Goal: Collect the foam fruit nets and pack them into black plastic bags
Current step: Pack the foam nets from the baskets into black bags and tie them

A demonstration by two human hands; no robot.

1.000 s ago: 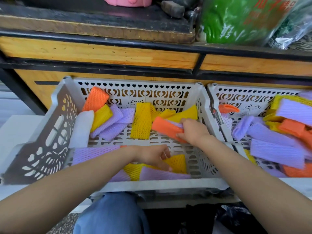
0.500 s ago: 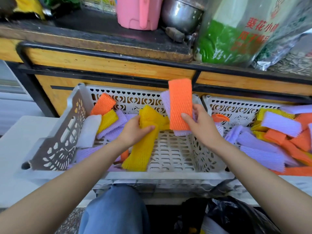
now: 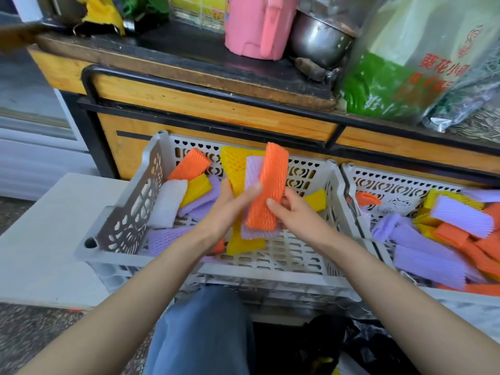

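Both hands hold one upright stack of foam nets above the left white crate (image 3: 127, 212). An orange net (image 3: 267, 190) is in front, a purple net (image 3: 253, 171) behind it and a yellow net (image 3: 238, 163) at the back. My left hand (image 3: 230, 209) grips the stack from the left with its thumb on the orange net. My right hand (image 3: 295, 212) pinches the stack from the right. Loose orange, yellow, purple and white nets lie in the left crate. The right crate (image 3: 400, 180) holds several more nets. A black plastic bag (image 3: 359, 345) lies below, by my knee.
Behind the crates stands a wooden cabinet (image 3: 216, 109) with a black metal frame. On it are a pink jug (image 3: 257, 25), a steel pot (image 3: 316, 36) and clear plastic bags of goods (image 3: 411, 77). A white ledge (image 3: 46, 234) lies left of the crates.
My left hand has lifted the yellow net from the crate and brought it behind the orange and purple nets in my right hand. The two hands have come together on one stack.
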